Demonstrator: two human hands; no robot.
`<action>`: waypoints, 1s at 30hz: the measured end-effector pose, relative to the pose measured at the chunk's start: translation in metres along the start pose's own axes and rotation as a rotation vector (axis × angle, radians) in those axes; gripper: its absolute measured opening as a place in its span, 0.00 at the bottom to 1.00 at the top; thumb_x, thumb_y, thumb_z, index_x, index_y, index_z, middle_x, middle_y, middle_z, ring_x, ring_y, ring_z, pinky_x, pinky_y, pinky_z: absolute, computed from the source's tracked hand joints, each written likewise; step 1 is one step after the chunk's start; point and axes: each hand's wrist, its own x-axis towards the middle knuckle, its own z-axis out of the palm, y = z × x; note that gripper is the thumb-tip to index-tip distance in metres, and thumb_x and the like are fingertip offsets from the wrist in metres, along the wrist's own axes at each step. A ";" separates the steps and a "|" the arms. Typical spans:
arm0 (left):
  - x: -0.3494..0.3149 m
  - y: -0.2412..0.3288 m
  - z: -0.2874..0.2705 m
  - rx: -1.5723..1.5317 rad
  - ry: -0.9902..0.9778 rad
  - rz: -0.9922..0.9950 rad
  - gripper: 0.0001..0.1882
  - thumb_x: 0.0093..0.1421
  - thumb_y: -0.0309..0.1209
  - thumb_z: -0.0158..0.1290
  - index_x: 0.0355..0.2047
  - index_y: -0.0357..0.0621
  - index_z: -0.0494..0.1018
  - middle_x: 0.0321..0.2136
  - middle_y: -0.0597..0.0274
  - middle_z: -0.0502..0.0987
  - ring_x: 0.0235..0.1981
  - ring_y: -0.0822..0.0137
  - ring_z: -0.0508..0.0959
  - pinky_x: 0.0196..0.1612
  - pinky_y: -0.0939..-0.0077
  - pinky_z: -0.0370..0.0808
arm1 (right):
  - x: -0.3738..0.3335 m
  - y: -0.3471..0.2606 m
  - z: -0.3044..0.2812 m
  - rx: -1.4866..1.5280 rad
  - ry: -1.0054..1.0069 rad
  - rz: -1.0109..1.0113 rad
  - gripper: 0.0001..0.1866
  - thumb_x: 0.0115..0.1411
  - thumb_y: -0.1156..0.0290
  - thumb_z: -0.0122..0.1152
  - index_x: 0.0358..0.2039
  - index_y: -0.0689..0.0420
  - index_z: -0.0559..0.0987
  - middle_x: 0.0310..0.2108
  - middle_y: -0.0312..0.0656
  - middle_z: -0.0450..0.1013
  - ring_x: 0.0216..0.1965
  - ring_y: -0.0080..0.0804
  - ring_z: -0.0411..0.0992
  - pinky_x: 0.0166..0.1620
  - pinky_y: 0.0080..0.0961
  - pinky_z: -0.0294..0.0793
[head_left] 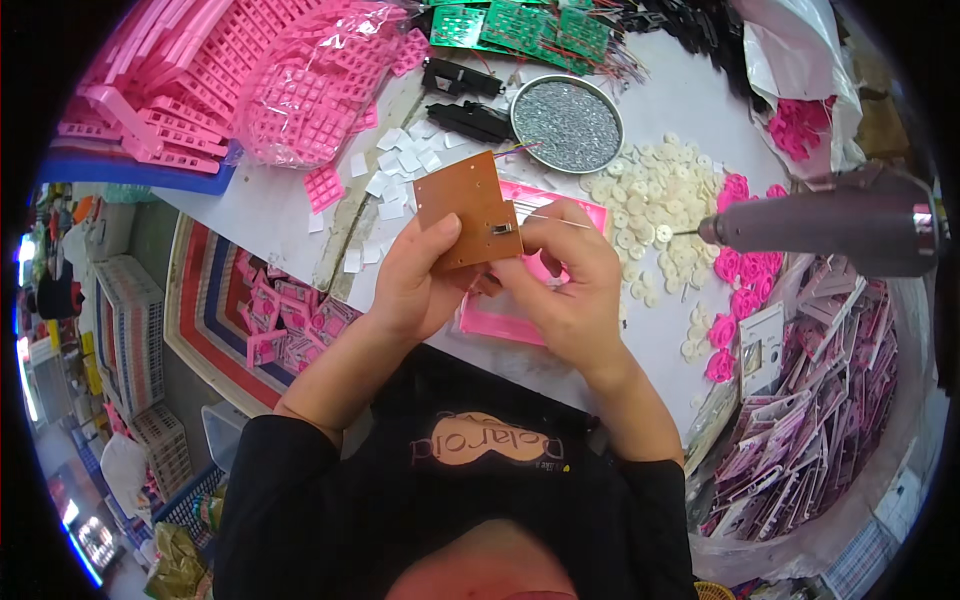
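A brown circuit board (462, 205) with a small black-and-silver slide switch (501, 229) on its face is held tilted above the table. My left hand (415, 275) grips its lower left part, thumb on the face. At the board's lower right edge, the fingers of my right hand (575, 285) are pinched together; what they hold is hidden. Thin pale wires (550, 217) run from the board's right side over my right hand. Beneath both hands lies a pink plastic casing (495, 318), mostly covered by them.
A round tin of small screws (567, 122), black parts (468, 120) and white squares (395, 170) lie beyond. Cream discs (650, 190), pink rose-shaped pieces (745, 268) and a dark power screwdriver (830, 228) are right. Pink keypads (310, 110) and green boards (530, 30) sit farther back.
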 end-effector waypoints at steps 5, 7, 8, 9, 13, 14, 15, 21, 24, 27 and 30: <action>-0.003 0.011 -0.001 0.114 0.090 0.124 0.25 0.70 0.35 0.49 0.64 0.38 0.62 0.51 0.56 0.76 0.47 0.65 0.79 0.44 0.70 0.77 | -0.027 0.010 -0.032 0.999 -0.269 0.587 0.13 0.64 0.66 0.59 0.26 0.61 0.75 0.28 0.38 0.67 0.26 0.26 0.62 0.29 0.22 0.60; -0.008 0.013 0.002 0.156 0.105 0.166 0.24 0.70 0.32 0.50 0.63 0.37 0.63 0.51 0.57 0.77 0.47 0.68 0.79 0.45 0.73 0.77 | -0.045 0.015 -0.060 0.952 -0.473 0.584 0.19 0.64 0.60 0.58 0.22 0.61 0.73 0.26 0.40 0.67 0.24 0.28 0.62 0.28 0.23 0.59; -0.010 0.017 -0.005 0.247 0.047 0.154 0.24 0.69 0.31 0.50 0.63 0.36 0.63 0.50 0.57 0.77 0.46 0.69 0.79 0.45 0.72 0.76 | -0.053 0.014 -0.080 0.856 -0.552 0.617 0.20 0.64 0.58 0.59 0.22 0.61 0.73 0.23 0.41 0.67 0.23 0.28 0.63 0.28 0.24 0.60; -0.014 0.024 -0.017 0.339 -0.012 0.139 0.23 0.69 0.29 0.51 0.62 0.35 0.64 0.50 0.58 0.78 0.45 0.69 0.79 0.46 0.72 0.76 | -0.061 0.016 -0.101 0.710 -0.618 0.557 0.19 0.65 0.60 0.58 0.22 0.61 0.74 0.23 0.41 0.68 0.25 0.30 0.65 0.30 0.25 0.63; -0.032 0.040 -0.028 0.749 -0.176 0.123 0.17 0.66 0.25 0.55 0.55 0.35 0.71 0.43 0.61 0.80 0.40 0.74 0.79 0.43 0.73 0.76 | -0.082 -0.017 -0.151 -0.183 -0.911 0.743 0.19 0.63 0.56 0.61 0.31 0.62 0.81 0.31 0.47 0.76 0.36 0.40 0.75 0.42 0.31 0.72; -0.030 0.051 -0.023 0.872 -0.284 0.058 0.12 0.62 0.21 0.58 0.46 0.37 0.76 0.37 0.61 0.80 0.38 0.72 0.80 0.40 0.73 0.76 | -0.085 -0.023 -0.151 -0.342 -0.706 0.586 0.21 0.61 0.53 0.63 0.35 0.62 0.81 0.35 0.47 0.77 0.40 0.43 0.75 0.46 0.34 0.72; -0.029 0.052 -0.019 0.994 -0.355 0.160 0.10 0.60 0.21 0.60 0.42 0.39 0.76 0.35 0.60 0.80 0.37 0.67 0.81 0.39 0.72 0.76 | -0.088 -0.028 -0.145 -0.493 -0.499 0.424 0.23 0.59 0.51 0.65 0.39 0.62 0.82 0.39 0.47 0.78 0.44 0.46 0.75 0.50 0.37 0.71; -0.019 0.041 0.004 1.259 -0.625 0.441 0.10 0.55 0.26 0.64 0.37 0.43 0.76 0.33 0.56 0.80 0.33 0.52 0.80 0.35 0.66 0.76 | -0.028 -0.041 -0.079 -0.487 -0.524 -0.126 0.42 0.54 0.43 0.67 0.61 0.60 0.73 0.60 0.55 0.69 0.61 0.61 0.64 0.63 0.51 0.62; -0.028 0.040 0.019 1.346 -0.597 0.316 0.10 0.55 0.25 0.64 0.36 0.43 0.75 0.33 0.56 0.79 0.33 0.53 0.80 0.35 0.66 0.77 | -0.008 -0.030 -0.048 -0.400 -0.546 -0.277 0.36 0.58 0.52 0.66 0.61 0.60 0.74 0.55 0.54 0.72 0.54 0.56 0.68 0.59 0.48 0.66; -0.046 0.037 0.019 1.290 -0.432 0.107 0.11 0.57 0.25 0.63 0.39 0.41 0.75 0.32 0.55 0.79 0.32 0.53 0.80 0.34 0.67 0.76 | -0.013 -0.015 -0.041 0.020 -0.645 -0.016 0.27 0.58 0.66 0.68 0.58 0.58 0.78 0.43 0.49 0.75 0.41 0.45 0.73 0.48 0.38 0.71; -0.052 0.024 0.013 1.093 -0.275 0.026 0.11 0.58 0.25 0.62 0.40 0.40 0.75 0.31 0.53 0.79 0.30 0.51 0.79 0.33 0.66 0.75 | -0.019 -0.010 -0.041 0.120 -0.522 0.037 0.22 0.56 0.78 0.66 0.54 0.57 0.81 0.33 0.42 0.75 0.32 0.36 0.74 0.38 0.28 0.71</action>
